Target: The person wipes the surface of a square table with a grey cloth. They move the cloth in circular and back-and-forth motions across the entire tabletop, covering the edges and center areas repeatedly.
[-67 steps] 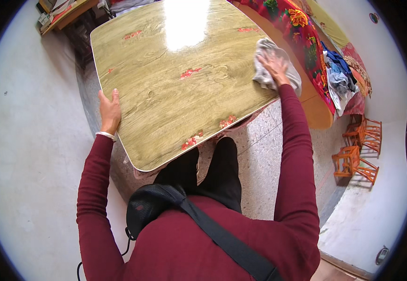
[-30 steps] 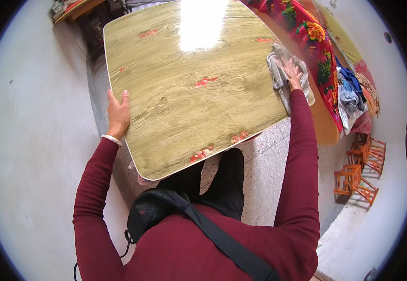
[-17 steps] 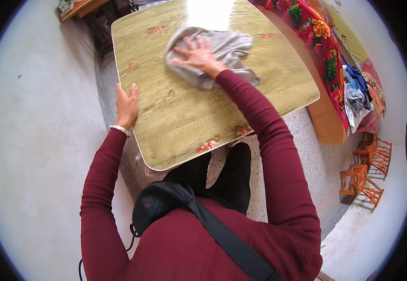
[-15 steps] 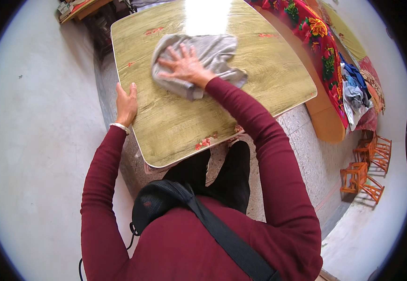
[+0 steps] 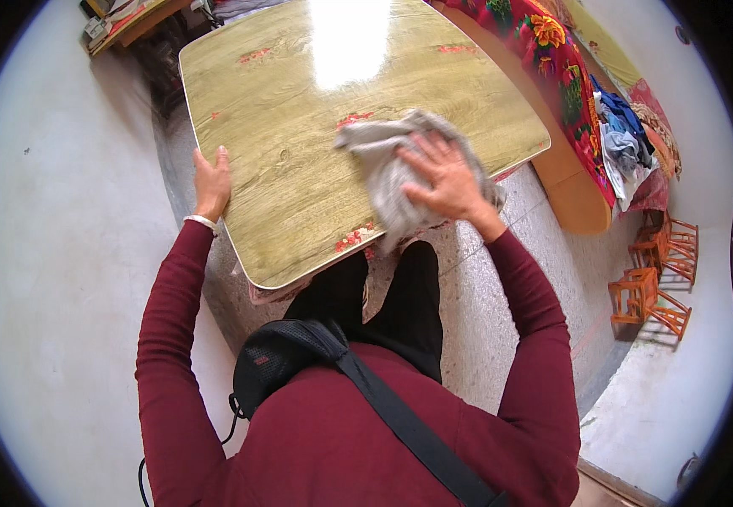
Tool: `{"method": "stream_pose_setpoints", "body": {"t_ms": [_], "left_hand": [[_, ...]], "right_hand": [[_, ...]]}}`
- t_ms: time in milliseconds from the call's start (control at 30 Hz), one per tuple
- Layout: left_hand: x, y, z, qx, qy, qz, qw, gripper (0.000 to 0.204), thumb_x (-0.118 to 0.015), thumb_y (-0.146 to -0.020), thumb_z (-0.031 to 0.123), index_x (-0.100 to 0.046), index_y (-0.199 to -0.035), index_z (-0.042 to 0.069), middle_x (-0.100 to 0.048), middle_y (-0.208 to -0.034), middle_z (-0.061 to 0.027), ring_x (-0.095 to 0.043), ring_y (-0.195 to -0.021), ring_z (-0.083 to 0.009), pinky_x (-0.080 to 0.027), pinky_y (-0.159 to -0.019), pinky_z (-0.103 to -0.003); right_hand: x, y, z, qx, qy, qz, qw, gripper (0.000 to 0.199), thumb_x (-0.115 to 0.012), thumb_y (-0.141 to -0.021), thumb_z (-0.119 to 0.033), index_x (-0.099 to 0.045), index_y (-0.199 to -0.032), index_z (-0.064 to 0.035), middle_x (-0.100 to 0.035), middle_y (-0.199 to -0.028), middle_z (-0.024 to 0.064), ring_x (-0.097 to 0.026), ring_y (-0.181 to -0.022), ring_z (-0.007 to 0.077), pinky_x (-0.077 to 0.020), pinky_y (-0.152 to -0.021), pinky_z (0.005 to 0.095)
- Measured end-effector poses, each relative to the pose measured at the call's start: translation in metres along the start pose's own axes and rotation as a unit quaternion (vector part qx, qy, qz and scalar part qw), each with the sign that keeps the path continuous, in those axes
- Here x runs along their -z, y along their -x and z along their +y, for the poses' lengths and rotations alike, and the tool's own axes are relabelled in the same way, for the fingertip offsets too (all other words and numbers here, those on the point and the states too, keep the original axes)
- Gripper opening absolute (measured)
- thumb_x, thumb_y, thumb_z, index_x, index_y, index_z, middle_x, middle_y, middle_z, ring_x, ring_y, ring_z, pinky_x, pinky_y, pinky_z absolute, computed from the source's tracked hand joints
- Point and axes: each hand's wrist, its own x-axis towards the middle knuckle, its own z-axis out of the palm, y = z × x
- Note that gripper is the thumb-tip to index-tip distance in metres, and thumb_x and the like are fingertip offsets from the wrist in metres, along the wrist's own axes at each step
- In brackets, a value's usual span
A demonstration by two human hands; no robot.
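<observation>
A grey cloth [image 5: 388, 169] lies crumpled over the near right edge of a wood-patterned table [image 5: 274, 203] with red floral marks, part of it hanging past the rim. My right hand [image 5: 447, 179] presses flat on the cloth with its fingers spread. At the table's left side, my left hand [image 5: 212, 183] grips the edge; its thumb shows on top, and the other fingers are partly hidden. Both arms wear maroon sleeves, and a white band circles my left wrist.
To the right stands a bed with a red floral cover [image 5: 569, 84] and a pile of clothes [image 5: 624, 139]. Orange wooden stools [image 5: 637, 297] stand by the right wall. A white wall [image 5: 71, 253] runs close on the left. A black bag [image 5: 278, 359] hangs at my waist.
My right hand has dragged the cloth from the table's middle toward me and right, to the near edge. My left hand keeps its place on the edge.
</observation>
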Motion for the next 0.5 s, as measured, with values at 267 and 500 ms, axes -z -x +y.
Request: {"method": "stream_pose_setpoints", "body": {"t_ms": [267, 500], "left_hand": [[0.005, 0.008, 0.022, 0.008, 0.003, 0.000, 1.000, 0.043, -0.053, -0.091, 0.027, -0.041, -0.117, -0.005, -0.056, -0.111, -0.0285, -0.055, -0.103, -0.0415, -0.043, -0.086, -0.043], [-0.003, 0.002, 0.009, 0.005, -0.028, 0.024, 0.999, 0.047, -0.053, -0.091, 0.031, -0.039, -0.118, -0.005, -0.055, -0.112, -0.0297, -0.055, -0.104, -0.0418, -0.043, -0.086, -0.043]], "right_hand": [[-0.020, -0.085, 0.114, -0.266, 0.062, -0.028, 0.962, 0.075, -0.029, -0.081, -0.075, -0.027, -0.143, -0.0335, -0.015, -0.152, 0.0093, -0.009, -0.138, 0.0405, -0.0048, -0.108, 0.0614], [-0.049, -0.144, -0.008, -0.130, 0.067, -0.059, 0.988, 0.068, -0.027, -0.084, -0.072, -0.026, -0.143, -0.0376, -0.006, -0.154, 0.0097, -0.003, -0.137, 0.0459, 0.0033, -0.104, 0.0651]]}}
